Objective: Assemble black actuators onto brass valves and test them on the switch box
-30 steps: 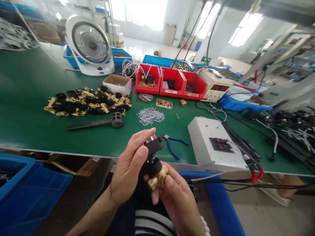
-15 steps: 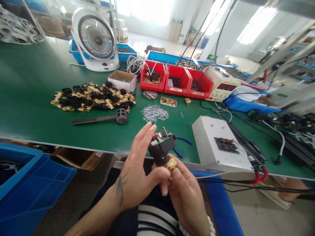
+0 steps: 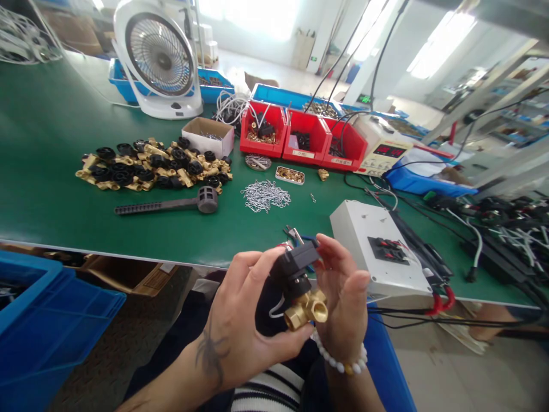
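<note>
My left hand (image 3: 242, 312) grips a motorized brass valve between thumb and fingers, over my lap at the bench's front edge. Its brass body (image 3: 305, 309) points down toward me, one threaded port facing the camera. The black actuator housing (image 3: 299, 260) sits on top, tilted, and a white wire hangs beside it. To the right, my right hand (image 3: 346, 300) is open, its thumb and fingers apart. Its fingertips are close to the housing's right end; whether they touch I cannot tell. Behind the valve lie blue-handled pliers (image 3: 295, 233), partly hidden.
On the green bench (image 3: 257, 234) lie metal clips (image 3: 266, 196), a grey ratchet-like tool (image 3: 167, 206) and brass valves with black caps (image 3: 150, 166). Red bins (image 3: 304, 153), a fan (image 3: 160, 57) and a power supply (image 3: 381, 151) stand behind. A grey box (image 3: 373, 246) is at right.
My right hand has let go of the brass body and opened to the right. The valve has moved down and right and turned, showing its brass ports. The view has shifted slightly.
</note>
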